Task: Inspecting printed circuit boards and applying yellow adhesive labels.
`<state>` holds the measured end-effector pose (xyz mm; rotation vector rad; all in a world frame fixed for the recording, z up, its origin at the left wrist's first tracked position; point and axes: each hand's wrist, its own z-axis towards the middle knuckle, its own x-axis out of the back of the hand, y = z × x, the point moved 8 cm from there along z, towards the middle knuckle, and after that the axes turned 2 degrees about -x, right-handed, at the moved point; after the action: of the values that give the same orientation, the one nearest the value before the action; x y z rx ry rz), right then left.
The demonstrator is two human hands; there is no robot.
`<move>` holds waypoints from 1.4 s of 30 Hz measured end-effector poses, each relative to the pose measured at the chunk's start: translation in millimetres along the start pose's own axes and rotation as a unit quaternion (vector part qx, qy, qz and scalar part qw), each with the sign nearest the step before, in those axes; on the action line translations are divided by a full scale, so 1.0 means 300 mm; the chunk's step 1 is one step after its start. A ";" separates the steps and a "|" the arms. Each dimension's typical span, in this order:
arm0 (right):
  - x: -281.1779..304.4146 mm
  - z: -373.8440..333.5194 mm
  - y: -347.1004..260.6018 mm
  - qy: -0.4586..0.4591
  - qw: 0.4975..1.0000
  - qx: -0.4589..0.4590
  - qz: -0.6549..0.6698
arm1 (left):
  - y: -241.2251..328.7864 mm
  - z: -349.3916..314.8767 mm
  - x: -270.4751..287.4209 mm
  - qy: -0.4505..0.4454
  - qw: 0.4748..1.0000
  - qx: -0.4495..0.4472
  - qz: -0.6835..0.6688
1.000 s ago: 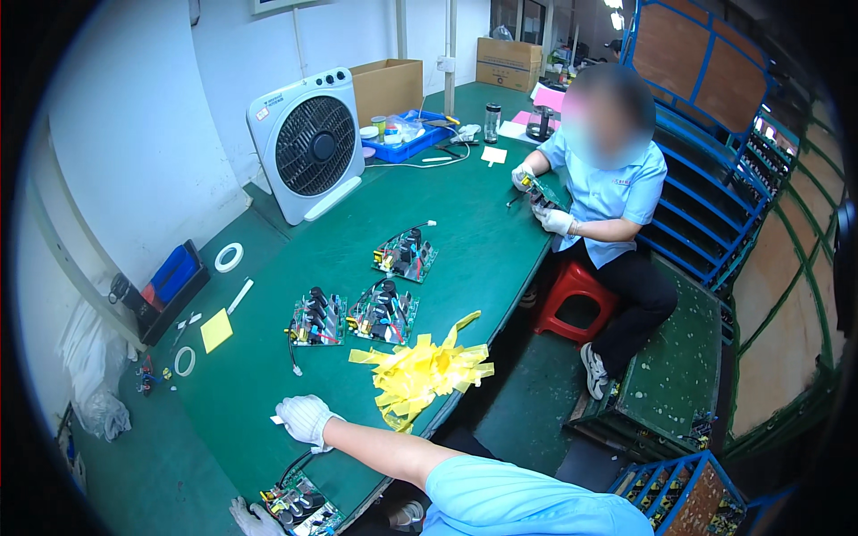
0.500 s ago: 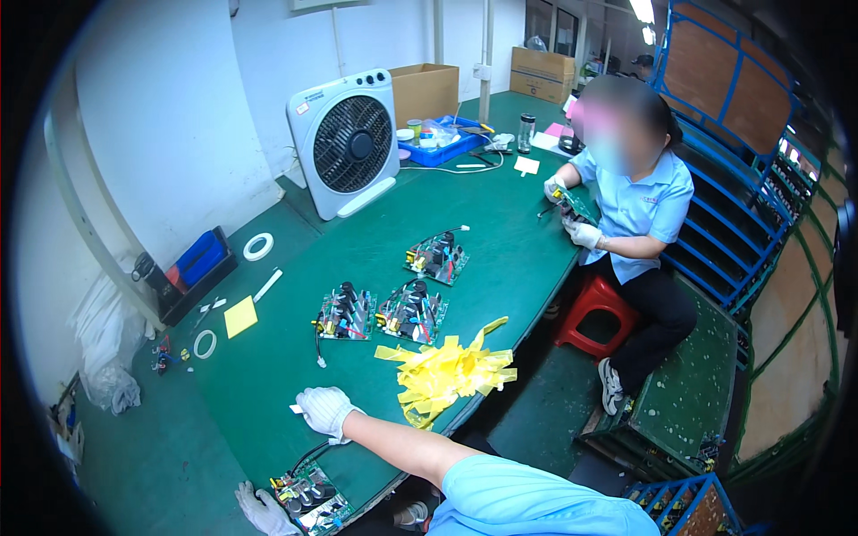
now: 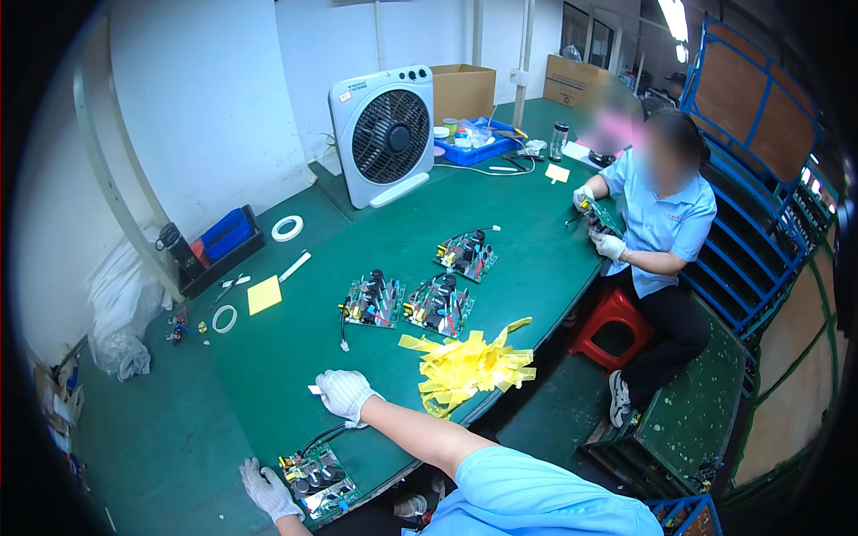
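A green circuit board (image 3: pixel 313 489) crowded with black parts and silver heatsinks lies on the near left of the table. Beside its left edge, my white-gloved left hand (image 3: pixel 266 489) rests with fingers extended; whether it touches the board I cannot tell. A black cable (image 3: pixel 320 438) runs from the board up to my gloved right hand (image 3: pixel 346 396), which is closed around it just above the table. A small white end piece (image 3: pixel 315 389) sticks out past the fingertips. Farther off lie three similar boards (image 3: pixel 374 299), with black cables and white plugs.
A heap of yellow tape strips (image 3: pixel 474 368) lies right of my right forearm. Tape rolls (image 3: pixel 287 229), a yellow pad (image 3: pixel 264 295) and a black bin (image 3: pixel 223 259) are at left. A fan (image 3: pixel 384 134) stands behind. At right a seated co-worker (image 3: pixel 666 205) handles another board.
The whole view has shifted, with the scene now farther right and my hands a little higher. My right hand keeps its hold on the cable, and the boards lie as before.
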<state>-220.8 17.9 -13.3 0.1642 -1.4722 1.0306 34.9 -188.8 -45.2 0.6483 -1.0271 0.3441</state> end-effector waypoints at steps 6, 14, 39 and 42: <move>-0.008 -0.006 0.003 0.004 1.000 -0.004 -0.017 | 0.017 0.014 0.001 -0.017 1.000 0.016 0.000; 0.108 -0.050 -0.036 0.041 0.995 0.012 0.093 | -0.007 0.016 -0.005 -0.002 1.000 0.006 0.023; 0.224 -0.609 0.077 0.067 0.976 0.037 0.202 | 0.141 0.017 0.105 0.002 0.996 0.041 0.083; 0.237 -0.604 0.093 0.074 0.968 0.022 0.239 | 0.146 0.016 0.113 -0.003 0.994 0.049 0.094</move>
<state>-122.4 187.3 3.4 -0.2454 -1.3822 1.4298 24.0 -159.5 0.7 0.6420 -1.0849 0.5603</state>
